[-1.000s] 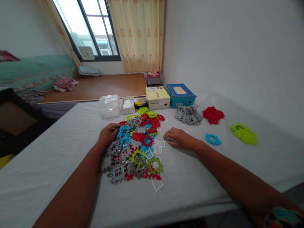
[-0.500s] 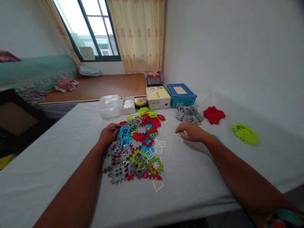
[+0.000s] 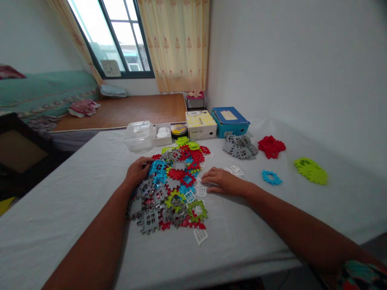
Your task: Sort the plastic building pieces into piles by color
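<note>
Left hand (image 3: 137,169) rests curled at the left edge of the tile pile (image 3: 178,189), grip unclear; right hand (image 3: 219,181) lies flat, released, touching white window pieces (image 3: 201,191).

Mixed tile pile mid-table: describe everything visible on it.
The mixed tile pile is a loose heap of flat, square, plastic-looking pieces with notched edges, in grey, red, blue and lime green, many with window-like cut-outs. They overlap at all angles on the white-covered table. White grid inserts lie along its right and near edges. The left hand rests on its left side; the right hand lies at its right edge, on white inserts.
</note>
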Tool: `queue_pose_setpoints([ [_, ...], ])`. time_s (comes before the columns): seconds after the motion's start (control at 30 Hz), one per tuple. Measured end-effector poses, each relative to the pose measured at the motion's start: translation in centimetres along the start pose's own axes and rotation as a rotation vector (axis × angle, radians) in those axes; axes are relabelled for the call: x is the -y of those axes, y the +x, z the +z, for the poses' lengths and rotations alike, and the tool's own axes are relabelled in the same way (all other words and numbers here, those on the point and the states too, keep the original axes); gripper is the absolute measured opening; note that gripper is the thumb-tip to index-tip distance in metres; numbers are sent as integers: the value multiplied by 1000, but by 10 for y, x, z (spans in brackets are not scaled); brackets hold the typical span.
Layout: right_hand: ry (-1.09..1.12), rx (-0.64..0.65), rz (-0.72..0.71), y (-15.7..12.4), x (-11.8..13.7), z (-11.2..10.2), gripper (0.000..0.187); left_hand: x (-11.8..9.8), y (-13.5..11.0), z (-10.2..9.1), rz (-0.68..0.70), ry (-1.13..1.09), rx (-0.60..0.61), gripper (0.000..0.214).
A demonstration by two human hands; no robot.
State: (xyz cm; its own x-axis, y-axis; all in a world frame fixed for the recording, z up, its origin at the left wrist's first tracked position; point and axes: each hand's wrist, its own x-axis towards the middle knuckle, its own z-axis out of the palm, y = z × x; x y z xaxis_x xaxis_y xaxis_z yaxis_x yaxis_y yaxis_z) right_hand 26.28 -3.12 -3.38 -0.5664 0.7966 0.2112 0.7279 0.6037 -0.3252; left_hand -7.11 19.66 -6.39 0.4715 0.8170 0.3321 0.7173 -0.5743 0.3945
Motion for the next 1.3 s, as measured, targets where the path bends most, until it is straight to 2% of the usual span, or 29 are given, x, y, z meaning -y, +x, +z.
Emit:
queue_pose_setpoints([
  [0.17,1,-5,6,-3,0,-4,18,1,0,0,0,9,-5,34],
  [0.47,-185,-76,171,-4,-5,-3,25,-1,0,-1,3,9,2,37],
  [0.63,-177,-109,258,-19,-19,-21,23,1,0,0,-1,5,1,36],
  [0.77,-190,-52,332,-32,-29,-37,19,3,1,0,-2,8,-2,35],
  [0.9,-192,-79,284,-34,-31,-40,17,1,0,0,-1,0,-6,35],
  [1.07,-91,-182,159,-22,-17,-29,18,-2,0,0,6,5,-2,36],
  [1.3,22,-10,-47,-1,6,-1,38,-3,0,-1,1,6,-16,35],
])
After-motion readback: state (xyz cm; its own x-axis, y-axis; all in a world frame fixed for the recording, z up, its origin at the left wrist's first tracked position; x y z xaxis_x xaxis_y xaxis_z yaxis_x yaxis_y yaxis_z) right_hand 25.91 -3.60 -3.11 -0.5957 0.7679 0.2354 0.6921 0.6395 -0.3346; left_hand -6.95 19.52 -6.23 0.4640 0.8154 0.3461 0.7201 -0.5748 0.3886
